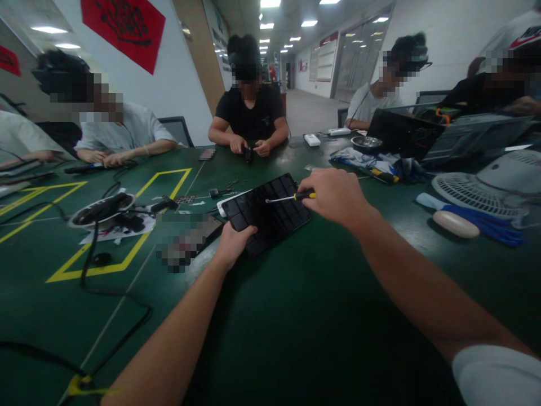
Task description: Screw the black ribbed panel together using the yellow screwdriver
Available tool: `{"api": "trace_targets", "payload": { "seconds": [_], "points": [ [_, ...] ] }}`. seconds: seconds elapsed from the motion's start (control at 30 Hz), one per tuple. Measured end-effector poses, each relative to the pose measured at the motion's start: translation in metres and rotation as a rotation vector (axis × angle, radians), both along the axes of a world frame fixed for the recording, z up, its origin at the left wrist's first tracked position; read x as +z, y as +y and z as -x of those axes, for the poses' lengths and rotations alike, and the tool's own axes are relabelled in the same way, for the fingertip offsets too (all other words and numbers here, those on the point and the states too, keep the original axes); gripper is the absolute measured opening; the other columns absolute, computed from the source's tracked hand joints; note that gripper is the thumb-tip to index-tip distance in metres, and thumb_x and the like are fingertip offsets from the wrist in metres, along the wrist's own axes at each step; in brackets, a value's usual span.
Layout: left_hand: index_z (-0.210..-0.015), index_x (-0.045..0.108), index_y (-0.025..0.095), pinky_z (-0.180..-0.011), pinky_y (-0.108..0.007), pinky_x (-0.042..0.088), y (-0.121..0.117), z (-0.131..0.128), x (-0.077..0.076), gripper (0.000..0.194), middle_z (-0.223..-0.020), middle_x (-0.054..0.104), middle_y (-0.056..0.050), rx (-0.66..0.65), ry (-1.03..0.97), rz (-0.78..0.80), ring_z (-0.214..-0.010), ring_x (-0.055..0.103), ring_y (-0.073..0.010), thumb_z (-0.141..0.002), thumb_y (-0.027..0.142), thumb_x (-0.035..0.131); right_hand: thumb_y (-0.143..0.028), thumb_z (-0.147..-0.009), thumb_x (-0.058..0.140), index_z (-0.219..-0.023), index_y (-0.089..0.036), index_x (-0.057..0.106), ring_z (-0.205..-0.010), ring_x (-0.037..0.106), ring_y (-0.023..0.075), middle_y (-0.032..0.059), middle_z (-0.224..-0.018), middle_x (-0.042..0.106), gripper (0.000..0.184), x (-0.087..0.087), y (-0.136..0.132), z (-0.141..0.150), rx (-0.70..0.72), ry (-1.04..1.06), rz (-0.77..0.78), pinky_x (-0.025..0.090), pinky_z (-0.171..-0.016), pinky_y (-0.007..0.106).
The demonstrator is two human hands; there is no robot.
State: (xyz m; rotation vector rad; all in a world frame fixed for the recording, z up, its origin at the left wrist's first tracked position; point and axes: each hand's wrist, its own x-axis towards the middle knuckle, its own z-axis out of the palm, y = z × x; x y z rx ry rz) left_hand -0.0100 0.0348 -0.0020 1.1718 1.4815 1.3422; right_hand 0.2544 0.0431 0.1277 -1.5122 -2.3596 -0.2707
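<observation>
A black flat panel with a faint grid, like a small solar panel (pixel 276 220), is held tilted above the green table in front of me. My left hand (pixel 234 242) grips its lower left edge, thumb on top and the other fingers hidden beneath. In my right hand (pixel 336 192) is a screwdriver (pixel 305 195) with a yellow and black handle. Its metal shaft points left over the panel's face; whether the tip touches the surface I cannot tell. Something white (pixel 224 207) shows along the panel's far left edge.
Left of the panel lie a blurred-out flat object (pixel 190 242), a white dish (pixel 78 217) with black parts, and black cables (pixel 87 270). On the right are a fan (pixel 477 189), blue gloves (pixel 490 225) and a pale oval object (pixel 455 223). Several people sit around the table.
</observation>
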Motion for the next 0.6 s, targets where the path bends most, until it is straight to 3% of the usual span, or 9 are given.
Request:
{"api": "trace_targets", "payload": {
  "seconds": [0.6],
  "points": [
    [-0.1, 0.075, 0.017, -0.095, -0.045, 0.058, -0.0016, 0.0, 0.0015, 0.045, -0.098, 0.079, -0.007, -0.002, 0.004, 0.002, -0.094, 0.074, -0.0289, -0.059, 0.03, 0.086, -0.043, -0.095, 0.062, -0.116, -0.026, 0.086, -0.103, 0.072, 0.0347, 0.0133, -0.111, 0.081, 0.036, 0.0015, -0.0037, 0.0062, -0.076, -0.003, 0.145, 0.052, -0.079, 0.043]
  ]
}}
